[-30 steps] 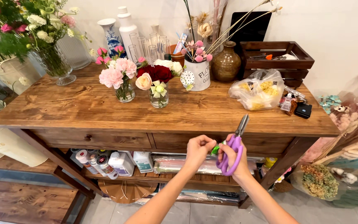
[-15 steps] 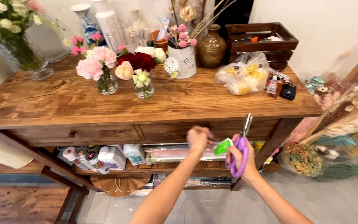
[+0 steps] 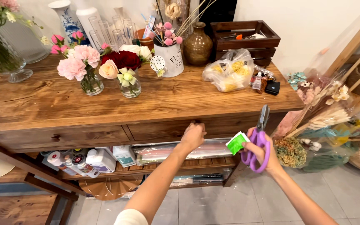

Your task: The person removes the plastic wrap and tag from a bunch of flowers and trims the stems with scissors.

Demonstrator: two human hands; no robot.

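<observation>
Left hand [image 3: 193, 136] closed on the drawer front of the brown wooden desk [image 3: 105, 104]. Right hand [image 3: 260, 151] grips purple-handled scissors [image 3: 258, 139] and a small green packet [image 3: 237, 143].

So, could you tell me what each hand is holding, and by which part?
The right hand holds purple scissors by the handle loops, plus a small green packet at its edge. The left hand grips the drawer front.

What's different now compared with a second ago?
The left hand moved away from the right hand up to the wooden table's right drawer. The right hand keeps its grip on the purple-handled scissors and small green packet. Flowers and vases unchanged.
</observation>
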